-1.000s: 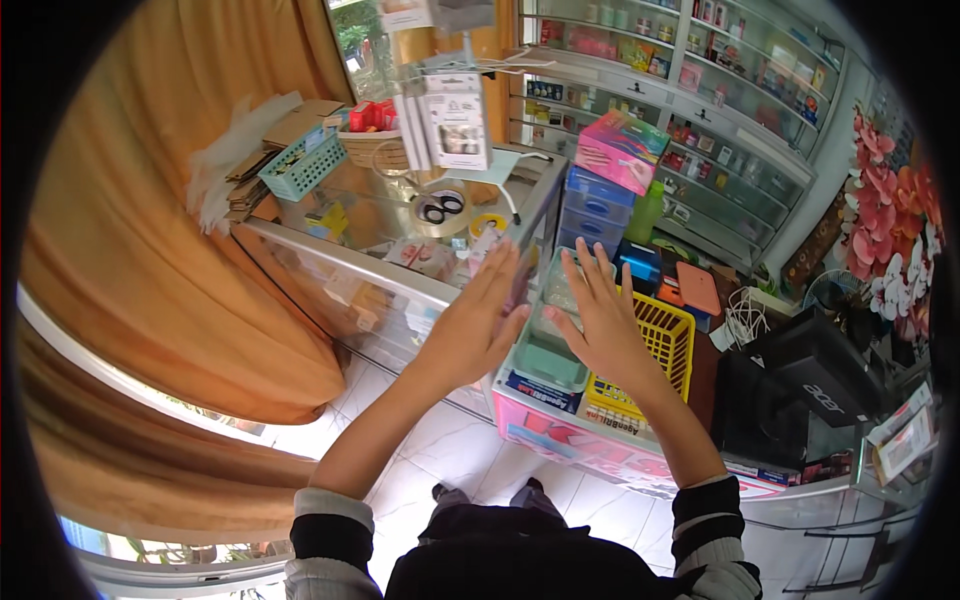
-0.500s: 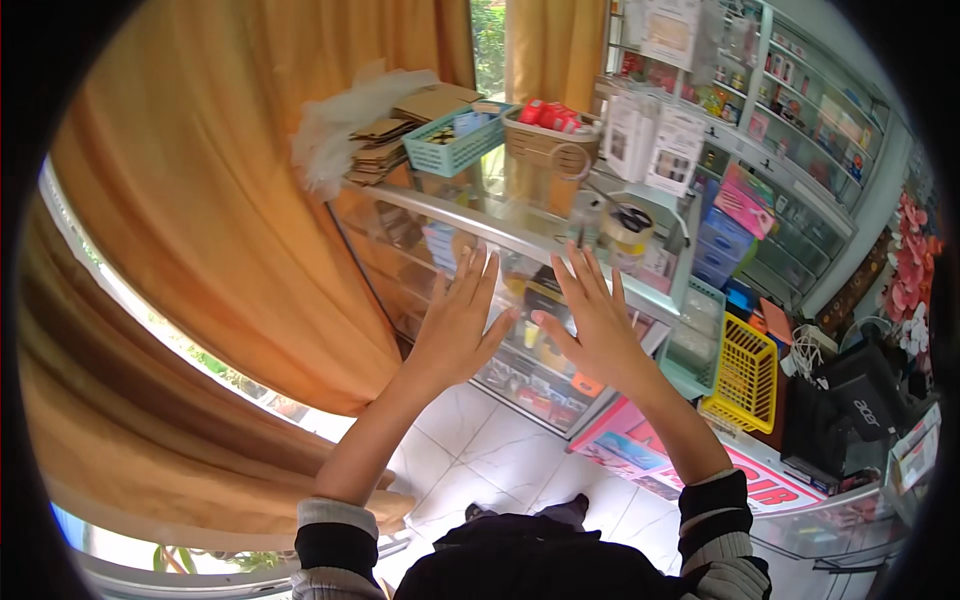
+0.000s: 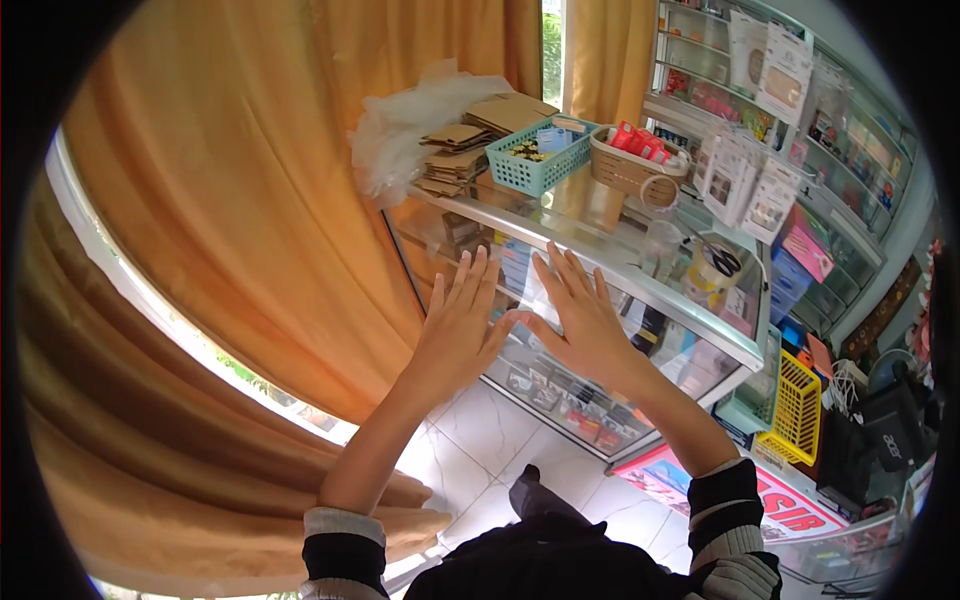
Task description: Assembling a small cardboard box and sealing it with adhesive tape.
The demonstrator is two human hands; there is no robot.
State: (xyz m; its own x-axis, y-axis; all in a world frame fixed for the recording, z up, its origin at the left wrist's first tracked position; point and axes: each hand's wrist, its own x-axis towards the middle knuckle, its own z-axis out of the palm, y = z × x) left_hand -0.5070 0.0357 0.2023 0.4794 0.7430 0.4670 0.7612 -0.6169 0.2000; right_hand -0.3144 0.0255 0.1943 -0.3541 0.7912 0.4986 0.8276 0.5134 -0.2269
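Note:
My left hand (image 3: pixel 460 325) is raised in front of me, palm away, with its fingers stretched out and nothing in it. Beside it my right hand (image 3: pixel 577 320) is held up the same way, also empty. The two thumb tips meet or nearly meet between them. Both hands appear in front of a glass display counter (image 3: pixel 600 265); whether they touch it I cannot tell, though they look apart from it. Behind the glass lie small packaged goods, partly hidden by my hands.
On the counter stand folded cardboard (image 3: pixel 460 160), a wad of clear plastic (image 3: pixel 395 140), a teal basket (image 3: pixel 540 172), a brown basket (image 3: pixel 640 175) and scissors (image 3: pixel 722 258) by a tape roll. A yellow basket (image 3: pixel 795 405) sits to the right. Orange curtains (image 3: pixel 240 220) hang at left.
The view has swung left, so the counter and its goods appear farther right. My hands have drawn together until the thumbs nearly meet. One foot has stepped forward.

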